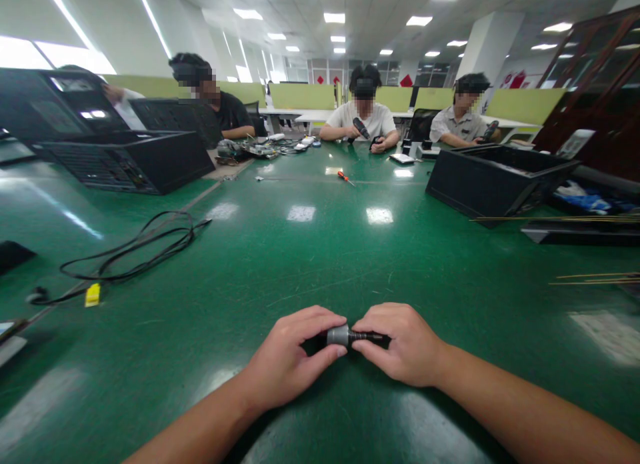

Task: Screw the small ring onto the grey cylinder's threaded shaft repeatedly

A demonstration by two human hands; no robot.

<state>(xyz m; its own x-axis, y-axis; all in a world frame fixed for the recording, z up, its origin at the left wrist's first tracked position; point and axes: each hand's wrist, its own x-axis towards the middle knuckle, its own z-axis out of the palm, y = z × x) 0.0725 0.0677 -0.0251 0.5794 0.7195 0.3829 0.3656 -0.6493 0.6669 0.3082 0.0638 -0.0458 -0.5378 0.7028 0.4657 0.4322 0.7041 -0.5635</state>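
Location reference: the orange-handled screwdriver (343, 176) lying on the green tabletop (300, 264). The item in hand, a grey-collared driver (338, 335), is on the near side of that screwdriver, roughly in line with it, held lengthwise with its dark, ridged shaft directed to the right. Its exact type cannot be determined, as part of the body is concealed by the left hand. Contact between this item and the tabletop cannot be confirmed.

Left hand (287, 357): thumb and fingers closed around the grey collar. Right hand (407, 347): thumb and fingertips pinching the shaft just beside the collar, the shaft's far end running in towards the palm.

Left of the screwdriver and nearer the camera: a loosely looped black cable (145, 247), with a yellow tag (93, 295) beside it. Farther left: an open black computer case (165, 161). Beyond the screwdriver, to its left: a heap of cables and parts (280, 145). Right of the screwdriver: a second open black case (465, 184). Directly beyond the screwdriver: a seated person in a white T-shirt (385, 121), gripping a power drill (361, 127).
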